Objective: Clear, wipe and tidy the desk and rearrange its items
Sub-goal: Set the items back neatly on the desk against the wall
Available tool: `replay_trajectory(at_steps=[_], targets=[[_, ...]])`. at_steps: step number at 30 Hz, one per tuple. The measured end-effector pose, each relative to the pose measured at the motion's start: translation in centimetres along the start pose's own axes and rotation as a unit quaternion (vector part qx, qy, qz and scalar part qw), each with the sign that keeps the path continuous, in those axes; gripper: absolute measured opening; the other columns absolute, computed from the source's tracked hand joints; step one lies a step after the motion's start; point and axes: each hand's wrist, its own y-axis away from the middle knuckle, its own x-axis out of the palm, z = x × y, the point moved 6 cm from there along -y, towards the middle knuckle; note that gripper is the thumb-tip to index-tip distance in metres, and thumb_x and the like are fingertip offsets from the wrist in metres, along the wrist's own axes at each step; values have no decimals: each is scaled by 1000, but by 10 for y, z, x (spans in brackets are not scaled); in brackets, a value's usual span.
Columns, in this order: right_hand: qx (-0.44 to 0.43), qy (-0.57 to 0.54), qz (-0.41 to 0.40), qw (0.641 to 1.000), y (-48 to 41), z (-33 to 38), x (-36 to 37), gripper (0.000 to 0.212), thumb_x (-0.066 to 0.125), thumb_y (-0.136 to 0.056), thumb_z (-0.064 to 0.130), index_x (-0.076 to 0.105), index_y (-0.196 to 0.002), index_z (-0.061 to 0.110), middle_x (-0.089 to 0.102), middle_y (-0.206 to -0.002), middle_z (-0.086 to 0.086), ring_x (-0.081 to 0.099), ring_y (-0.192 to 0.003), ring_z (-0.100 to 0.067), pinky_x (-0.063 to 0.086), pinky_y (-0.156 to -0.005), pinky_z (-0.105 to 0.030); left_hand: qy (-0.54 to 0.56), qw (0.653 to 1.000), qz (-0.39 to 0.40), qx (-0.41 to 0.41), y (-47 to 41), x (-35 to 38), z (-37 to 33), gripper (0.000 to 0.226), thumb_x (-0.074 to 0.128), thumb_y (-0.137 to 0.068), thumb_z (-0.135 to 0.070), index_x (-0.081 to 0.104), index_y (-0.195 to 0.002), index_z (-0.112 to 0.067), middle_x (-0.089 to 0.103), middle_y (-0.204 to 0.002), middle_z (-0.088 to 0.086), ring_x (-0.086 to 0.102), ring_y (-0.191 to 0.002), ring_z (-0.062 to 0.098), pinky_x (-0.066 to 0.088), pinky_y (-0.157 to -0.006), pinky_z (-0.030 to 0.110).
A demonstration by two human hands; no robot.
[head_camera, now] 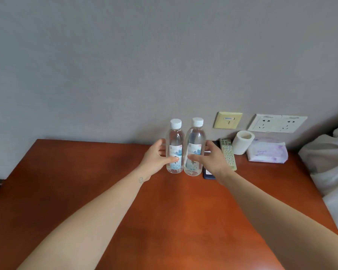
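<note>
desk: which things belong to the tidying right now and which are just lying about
In hand: left bottle, gripped by the left hand; right bottle, gripped by the right hand; both upright on the desk.
Lying about: remote, toilet roll, tissue pack, dark flat item beside the remote.

The right hand [211, 160] hides most of a dark object [207, 175].

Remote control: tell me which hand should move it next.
Right, probably. The right hand grips the right bottle directly beside the remote control, whereas the left hand holds the left bottle, with both bottles standing between it and the remote. The right hand must release its bottle first.
</note>
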Motion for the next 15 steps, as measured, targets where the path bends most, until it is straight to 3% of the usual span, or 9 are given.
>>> replay_trajectory(at_steps=[2,5,10,15], targets=[[9,30,-3,999,-24,-10,6,44,80,-77,24,55,-113,20,61,-96,14,61,-90,-6,50,-73,-26,-13,1000,-1,-11,-23,-1,16,59,84,-76,-14,54,-125,-22,66,-122,-5,65,-107,6,56,-91,33],[22,53,-16,998,-58,-23,11,45,80,-76,21,55,-113,20,62,-97,12,61,-90,-10,51,-77,-30,-31,999,-9,-13,-57,0,32,59,83,-76,-15,53,-126,-22,64,-124,-8,61,-110,2,53,-85,22],[29,58,-49,997,-101,-38,12,48,80,-76,15,53,-115,22,60,-91,18,57,-83,1,43,-66,-17,-32,999,-21,-2,-104,12,47,63,82,-76,-12,51,-128,-29,62,-123,-12,60,-106,-4,50,-90,20],[24,67,-93,993,-130,-50,7,53,82,-75,16,54,-119,20,60,-116,2,61,-100,-16,49,-83,-31,-10,1000,-26,12,-139,23,54,60,82,-77,-9,47,-119,-33,59,-128,-7,59,-112,2,50,-96,23]])
